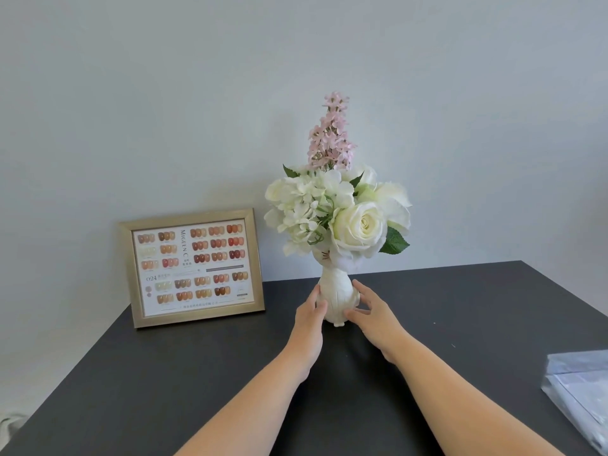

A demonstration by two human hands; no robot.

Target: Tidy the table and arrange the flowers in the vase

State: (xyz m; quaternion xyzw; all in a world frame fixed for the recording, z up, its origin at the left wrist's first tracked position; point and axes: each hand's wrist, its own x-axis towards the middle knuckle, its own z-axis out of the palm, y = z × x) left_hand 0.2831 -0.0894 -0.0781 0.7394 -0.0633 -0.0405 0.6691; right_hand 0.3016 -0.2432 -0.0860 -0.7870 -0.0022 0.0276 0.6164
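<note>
A white cat-shaped vase [336,292] stands upright near the back of the dark table [164,373]. It holds white roses and hydrangea [339,212] with a tall pink flower spike [330,133] rising behind them. My left hand [309,315] rests against the vase's left side, fingers along its belly. On the vase's right side is my right hand [370,312], thumb touching the base and fingers spread and slightly off the surface. Both forearms reach in from the bottom edge.
A gold picture frame [192,269] showing a nail-colour chart leans against the wall at the back left. A stack of clear plastic sleeves [579,393] lies at the table's right edge. The pale wall runs right behind the vase.
</note>
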